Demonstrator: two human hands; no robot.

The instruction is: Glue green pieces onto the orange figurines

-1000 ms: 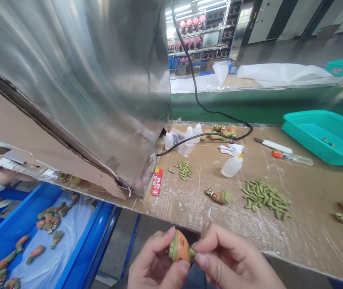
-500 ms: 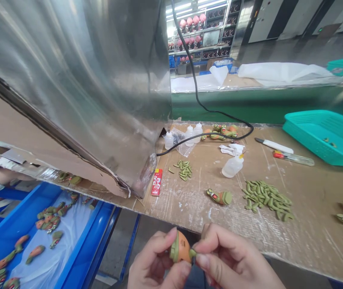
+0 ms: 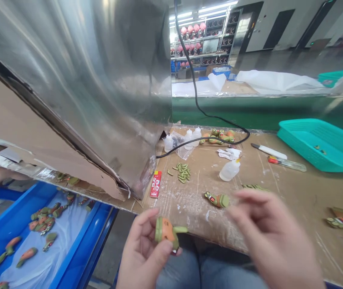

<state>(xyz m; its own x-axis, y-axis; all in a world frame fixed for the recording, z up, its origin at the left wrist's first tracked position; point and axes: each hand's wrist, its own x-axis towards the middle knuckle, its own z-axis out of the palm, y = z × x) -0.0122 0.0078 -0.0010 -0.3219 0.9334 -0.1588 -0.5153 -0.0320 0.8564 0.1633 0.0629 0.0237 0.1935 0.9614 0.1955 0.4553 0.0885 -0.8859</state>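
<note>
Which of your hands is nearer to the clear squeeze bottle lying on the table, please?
The right hand: it hovers open just in front of the squeeze bottle. The left hand is lower and further left, off the table edge, holding a toy figure.

Two bare hands are seen low in the head view. No gloves, rings, watch or bracelet are worn on either. The left hand [image 3: 143, 257] is shown sharply, with short, plain, unpainted nails on the thumb and fingers. The right hand [image 3: 275, 241] is smeared by blur, so that its nails and finer detail cannot be made out. No sleeve is visible at either wrist; the forearms are cut off by the lower edge of the picture. Blue-grey denim trousers [image 3: 195, 271] are worn, and are seen between the two hands, below the near edge of the tabletop.
</note>
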